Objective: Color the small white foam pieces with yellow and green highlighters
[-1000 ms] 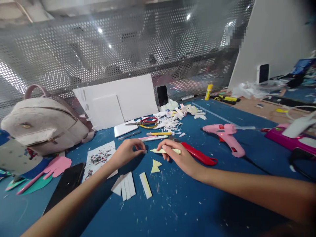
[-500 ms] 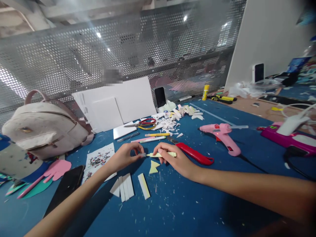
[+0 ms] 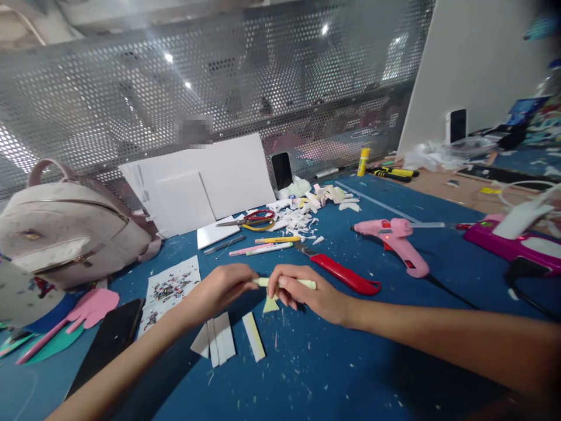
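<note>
A pale yellow marker (image 3: 308, 284) lies level in the fingers of my right hand (image 3: 302, 289), its back end pointing right. My left hand (image 3: 232, 283) closes round the marker's other end, where the clear cap from the earlier frame is hidden by the fingers. Under my right hand lies a small pale yellow cut piece (image 3: 270, 304), partly covered. Nearer to me is a white strip with a yellow stripe (image 3: 254, 337). Several white strips (image 3: 221, 339) lie side by side to its left.
A red utility knife (image 3: 344, 273), a pink glue gun (image 3: 394, 237), scissors (image 3: 252, 221) and several pens (image 3: 269, 248) lie beyond my hands. White scraps (image 3: 298, 219) are heaped at the back. A sheet with small gems (image 3: 170, 286), a black phone (image 3: 107, 342) and a backpack (image 3: 79, 228) are left.
My hands have come together along the marker. Its bare tip and the cap, apart before, are now out of sight inside my left fingers. The view has shifted slightly.
</note>
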{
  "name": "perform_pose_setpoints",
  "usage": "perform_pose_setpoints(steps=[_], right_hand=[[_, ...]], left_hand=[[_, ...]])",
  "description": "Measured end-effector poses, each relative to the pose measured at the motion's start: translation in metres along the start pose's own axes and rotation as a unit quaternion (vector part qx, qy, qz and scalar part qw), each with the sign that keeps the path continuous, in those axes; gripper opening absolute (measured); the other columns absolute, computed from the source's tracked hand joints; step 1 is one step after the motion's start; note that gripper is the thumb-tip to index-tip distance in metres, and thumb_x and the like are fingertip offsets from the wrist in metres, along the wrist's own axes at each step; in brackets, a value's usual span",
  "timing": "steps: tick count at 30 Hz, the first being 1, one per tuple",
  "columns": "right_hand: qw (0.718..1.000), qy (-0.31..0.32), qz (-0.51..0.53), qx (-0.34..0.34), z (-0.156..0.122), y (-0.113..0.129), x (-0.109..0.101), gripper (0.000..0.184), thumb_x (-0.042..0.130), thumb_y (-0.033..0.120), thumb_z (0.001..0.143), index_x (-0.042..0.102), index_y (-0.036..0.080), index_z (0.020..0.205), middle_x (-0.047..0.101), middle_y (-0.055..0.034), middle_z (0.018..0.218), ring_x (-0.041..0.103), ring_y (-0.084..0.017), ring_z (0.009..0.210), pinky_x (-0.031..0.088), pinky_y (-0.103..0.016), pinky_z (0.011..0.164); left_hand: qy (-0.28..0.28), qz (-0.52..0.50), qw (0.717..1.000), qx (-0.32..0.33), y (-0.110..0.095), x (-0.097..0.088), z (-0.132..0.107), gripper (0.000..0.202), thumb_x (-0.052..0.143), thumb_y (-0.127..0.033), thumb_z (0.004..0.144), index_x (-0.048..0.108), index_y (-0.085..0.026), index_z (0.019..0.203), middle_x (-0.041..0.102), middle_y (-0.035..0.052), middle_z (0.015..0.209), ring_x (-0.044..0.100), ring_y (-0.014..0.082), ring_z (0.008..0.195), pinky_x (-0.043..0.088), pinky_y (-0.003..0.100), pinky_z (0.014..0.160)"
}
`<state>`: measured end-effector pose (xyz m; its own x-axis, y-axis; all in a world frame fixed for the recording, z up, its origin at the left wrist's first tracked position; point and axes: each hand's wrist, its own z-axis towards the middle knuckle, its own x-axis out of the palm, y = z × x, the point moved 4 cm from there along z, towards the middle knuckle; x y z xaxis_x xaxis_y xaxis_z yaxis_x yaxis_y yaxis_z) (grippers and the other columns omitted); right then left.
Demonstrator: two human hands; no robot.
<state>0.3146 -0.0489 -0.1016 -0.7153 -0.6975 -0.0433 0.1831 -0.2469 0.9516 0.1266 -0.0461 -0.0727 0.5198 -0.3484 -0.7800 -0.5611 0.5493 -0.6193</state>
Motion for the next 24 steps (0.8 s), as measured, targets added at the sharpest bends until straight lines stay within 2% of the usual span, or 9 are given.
perform_pose_setpoints(steps=[6,12,16,18,19,21,23,24], right_hand=[[0.997,0.061,0.039,-0.012,-0.006,0.002,0.009,0.032,0.04,0.04,0.103,0.051,0.018,0.082,0.044,0.0035,0.069,0.039,-0.009,0.056,0.032,-0.024,0.053],[0.996,0.08,0.014,-0.032,-0.011,0.009,0.01,0.033,0.041,0.038,0.103,0.051,0.019,0.078,0.043,0.0028,0.071,0.036,-0.011,0.061,0.03,-0.027,0.058],[0.997,0.075,0.013,-0.025,-0.009,0.007,0.01,0.027,0.043,0.038,0.102,0.053,0.02,0.085,0.045,0.0029,0.074,0.037,-0.011,0.061,0.029,-0.027,0.056],[0.999,0.034,0.022,-0.019,-0.006,0.004,0.007,0.015,0.049,0.037,0.099,0.05,0.022,0.098,0.043,0.0047,0.074,0.036,-0.011,0.059,0.029,-0.025,0.054],[0.999,-0.006,0.026,-0.019,-0.004,0.003,0.004,0.015,0.053,0.036,0.098,0.047,0.024,0.104,0.041,0.0062,0.073,0.034,-0.01,0.057,0.027,-0.025,0.052],[0.994,-0.101,0.026,-0.027,-0.003,0.001,-0.005,0.021,0.056,0.034,0.097,0.043,0.025,0.11,0.036,0.0091,0.067,0.029,-0.01,0.053,0.024,-0.024,0.049],[0.984,-0.17,0.021,-0.038,-0.003,0.0,-0.011,0.017,0.052,0.035,0.1,0.043,0.024,0.11,0.033,0.0106,0.06,0.028,-0.011,0.051,0.022,-0.025,0.049],[0.982,-0.183,0.017,-0.041,-0.004,0.0,-0.012,0.015,0.048,0.035,0.102,0.043,0.024,0.111,0.034,0.0107,0.058,0.028,-0.011,0.051,0.023,-0.025,0.049]], left_hand=[[0.03,-0.034,0.999,-0.025,-0.018,0.003,-0.015,0.028,0.047,-0.038,0.103,0.066,-0.019,0.092,0.063,0.0007,0.083,0.054,0.0121,0.075,0.04,0.024,0.069],[0.087,-0.075,0.991,-0.065,-0.026,0.007,-0.015,0.039,0.048,-0.047,0.102,0.069,-0.018,0.084,0.056,-0.0025,0.066,0.048,0.0103,0.06,0.037,0.02,0.054],[0.075,-0.06,0.994,-0.054,-0.023,0.0,-0.01,0.034,0.05,-0.045,0.101,0.073,-0.021,0.093,0.067,0.0011,0.078,0.057,0.0127,0.069,0.045,0.022,0.061],[0.046,-0.039,0.997,-0.042,-0.011,-0.011,-0.005,0.03,0.051,-0.042,0.101,0.073,-0.021,0.101,0.072,0.0035,0.089,0.062,0.0146,0.075,0.049,0.024,0.067],[0.026,-0.022,0.999,-0.037,-0.002,-0.017,-0.001,0.029,0.052,-0.041,0.1,0.072,-0.021,0.105,0.072,0.0041,0.091,0.062,0.0148,0.075,0.05,0.026,0.068],[-0.027,0.032,0.999,-0.032,0.02,-0.03,0.006,0.028,0.052,-0.039,0.1,0.072,-0.02,0.099,0.072,0.0059,0.096,0.064,0.0174,0.086,0.05,0.03,0.081],[-0.057,0.096,0.993,-0.029,0.04,-0.037,0.012,0.026,0.053,-0.037,0.099,0.072,-0.019,0.099,0.071,0.0072,0.099,0.063,0.0192,0.09,0.049,0.034,0.082],[-0.059,0.128,0.99,-0.026,0.047,-0.037,0.015,0.024,0.056,-0.037,0.098,0.072,-0.019,0.101,0.07,0.0065,0.097,0.063,0.0195,0.09,0.049,0.035,0.082]])
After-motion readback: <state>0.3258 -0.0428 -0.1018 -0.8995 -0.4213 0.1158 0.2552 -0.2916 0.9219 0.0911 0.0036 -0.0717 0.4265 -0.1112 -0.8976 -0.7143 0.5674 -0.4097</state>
